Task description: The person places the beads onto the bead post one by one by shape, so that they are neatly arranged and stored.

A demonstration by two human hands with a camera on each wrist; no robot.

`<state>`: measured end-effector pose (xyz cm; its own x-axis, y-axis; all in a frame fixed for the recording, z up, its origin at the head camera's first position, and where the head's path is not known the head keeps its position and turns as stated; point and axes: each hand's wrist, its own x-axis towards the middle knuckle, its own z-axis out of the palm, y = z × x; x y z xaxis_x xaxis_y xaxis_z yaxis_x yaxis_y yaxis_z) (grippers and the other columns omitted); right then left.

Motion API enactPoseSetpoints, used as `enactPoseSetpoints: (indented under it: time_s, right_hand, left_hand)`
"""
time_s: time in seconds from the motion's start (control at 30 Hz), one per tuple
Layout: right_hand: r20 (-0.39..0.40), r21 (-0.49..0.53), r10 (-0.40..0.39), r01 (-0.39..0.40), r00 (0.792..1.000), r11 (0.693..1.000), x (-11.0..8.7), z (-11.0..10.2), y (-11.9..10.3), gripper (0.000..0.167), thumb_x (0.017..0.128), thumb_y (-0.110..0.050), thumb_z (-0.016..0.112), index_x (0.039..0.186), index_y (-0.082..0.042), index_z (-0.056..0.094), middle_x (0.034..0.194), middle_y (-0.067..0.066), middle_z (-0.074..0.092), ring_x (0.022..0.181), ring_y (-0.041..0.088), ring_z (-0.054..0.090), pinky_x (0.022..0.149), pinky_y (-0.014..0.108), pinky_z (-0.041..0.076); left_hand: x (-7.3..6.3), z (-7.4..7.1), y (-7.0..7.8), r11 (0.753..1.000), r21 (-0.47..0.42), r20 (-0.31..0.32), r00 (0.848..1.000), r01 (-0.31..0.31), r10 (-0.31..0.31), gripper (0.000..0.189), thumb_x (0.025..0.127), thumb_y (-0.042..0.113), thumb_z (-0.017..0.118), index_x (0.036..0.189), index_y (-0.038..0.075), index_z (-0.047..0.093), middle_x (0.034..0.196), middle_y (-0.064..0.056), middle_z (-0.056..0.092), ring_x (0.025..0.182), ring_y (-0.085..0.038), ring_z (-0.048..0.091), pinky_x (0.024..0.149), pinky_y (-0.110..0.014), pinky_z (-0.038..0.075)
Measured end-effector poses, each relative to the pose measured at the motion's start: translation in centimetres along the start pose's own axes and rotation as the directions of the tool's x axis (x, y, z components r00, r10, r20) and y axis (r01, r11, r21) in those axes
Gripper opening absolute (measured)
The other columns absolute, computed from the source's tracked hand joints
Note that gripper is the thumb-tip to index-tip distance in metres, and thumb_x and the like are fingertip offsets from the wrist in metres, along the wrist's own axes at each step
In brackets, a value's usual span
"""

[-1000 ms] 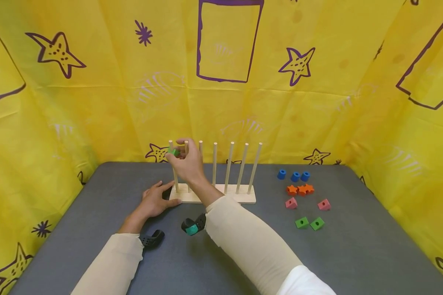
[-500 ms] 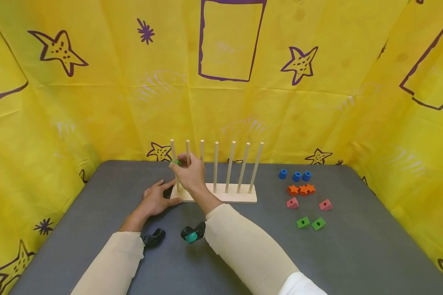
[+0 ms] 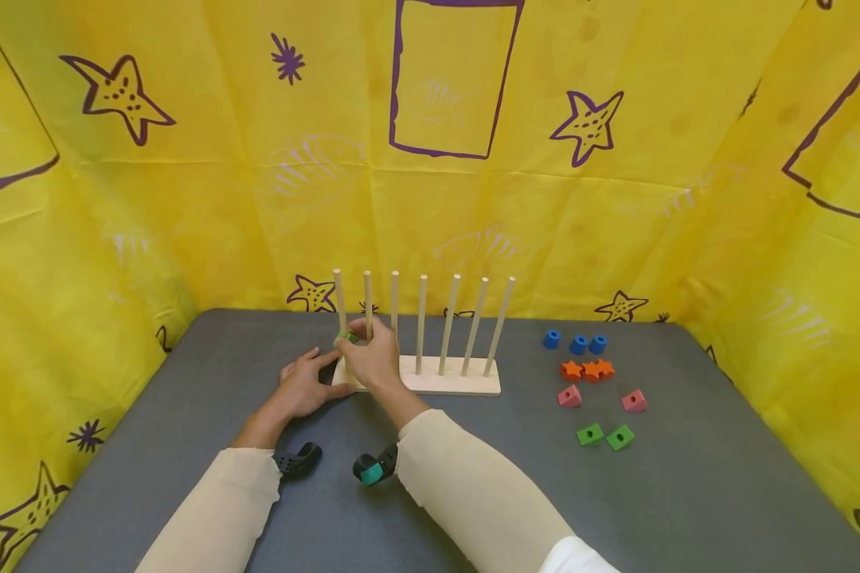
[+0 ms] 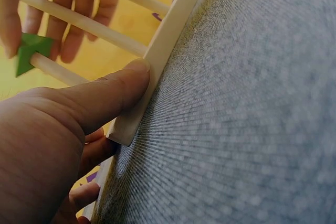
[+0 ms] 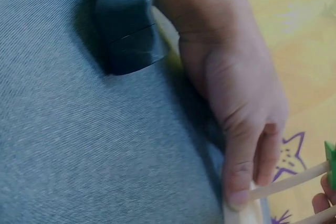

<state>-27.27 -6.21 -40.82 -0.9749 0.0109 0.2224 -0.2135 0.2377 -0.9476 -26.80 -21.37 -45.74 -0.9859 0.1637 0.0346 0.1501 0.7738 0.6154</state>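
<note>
A wooden peg rack stands on the table, with several upright pegs in its base. My left hand holds the left end of the base, its thumb along the front edge and fingers at the end and behind. A green triangular block is threaded on the leftmost peg, part way down and above the base. My right hand pinches this block between thumb and fingers. In the right wrist view, only fingertips of the right hand show beside the block, at the lower right.
Right of the rack lie blue cylinders, orange stars, two pink blocks and two green blocks on the grey table. A yellow patterned cloth hangs behind and at both sides.
The right hand has slid the green block down the leftmost peg, from near its top to lower down. The left hand stays on the base.
</note>
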Motion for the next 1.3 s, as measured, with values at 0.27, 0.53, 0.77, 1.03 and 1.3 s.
enactPoseSetpoints:
  time_s: [0.27, 0.53, 0.77, 1.03, 1.3]
  right_hand:
    - [-0.004, -0.073, 0.085, -0.086, 0.996, 0.994, -0.3, 0.2, 1.6, 0.020, 0.079, -0.016, 0.080, 0.094, -0.015, 0.067, 0.094, -0.006, 0.067, 0.094, 0.016, 0.061, 0.083, 0.033, 0.047]
    - [0.001, -0.111, 0.075, -0.074, 0.997, 0.991, -0.3, 0.7, 2.4, 0.020, 0.078, -0.014, 0.080, 0.093, -0.012, 0.067, 0.091, -0.003, 0.069, 0.086, 0.013, 0.063, 0.078, 0.030, 0.048]
    - [0.021, -0.177, 0.096, -0.091, 0.995, 0.980, -0.7, 1.1, 2.7, 0.019, 0.078, -0.016, 0.080, 0.091, -0.015, 0.066, 0.086, -0.005, 0.066, 0.081, 0.012, 0.059, 0.073, 0.030, 0.047]
    - [0.029, -0.165, 0.082, -0.076, 0.996, 0.983, -0.8, 0.6, 2.7, 0.021, 0.078, -0.013, 0.079, 0.094, -0.013, 0.066, 0.089, -0.006, 0.067, 0.083, 0.012, 0.061, 0.073, 0.029, 0.047]
    - [0.061, -0.210, 0.079, -0.065, 0.995, 0.976, -0.9, -0.8, 2.1, 0.031, 0.081, -0.017, 0.077, 0.109, -0.010, 0.068, 0.103, 0.003, 0.068, 0.092, 0.018, 0.062, 0.079, 0.033, 0.048]
  left_hand:
    - [0.1, 0.3, 0.2, 1.000, -0.007, 0.005, 1.000, 0.006, -0.006, 0.090, 0.079, 0.054, 0.074, 0.144, 0.000, 0.043, 0.144, -0.038, 0.029, 0.132, -0.055, 0.020, 0.101, -0.066, 0.009]
    - [0.6, -0.8, 0.0, 0.999, -0.020, 0.008, 0.999, -0.044, 0.044, 0.089, 0.075, 0.051, 0.079, 0.143, 0.005, 0.046, 0.142, -0.033, 0.037, 0.131, -0.052, 0.026, 0.098, -0.068, 0.016]
    - [0.8, -1.4, -0.9, 0.989, -0.045, -0.010, 0.990, -0.144, 0.144, 0.078, 0.073, 0.044, 0.083, 0.135, 0.006, 0.057, 0.134, -0.021, 0.052, 0.127, -0.044, 0.034, 0.097, -0.065, 0.018]
    - [0.8, -1.3, -1.0, 0.989, -0.045, -0.013, 0.990, -0.139, 0.139, 0.079, 0.074, 0.044, 0.082, 0.134, 0.002, 0.056, 0.136, -0.022, 0.049, 0.127, -0.042, 0.029, 0.097, -0.062, 0.017]
    - [1.2, -0.9, -0.8, 0.994, -0.045, 0.010, 0.995, -0.103, 0.104, 0.078, 0.073, 0.041, 0.083, 0.136, 0.003, 0.055, 0.138, -0.022, 0.047, 0.129, -0.042, 0.028, 0.097, -0.064, 0.018]
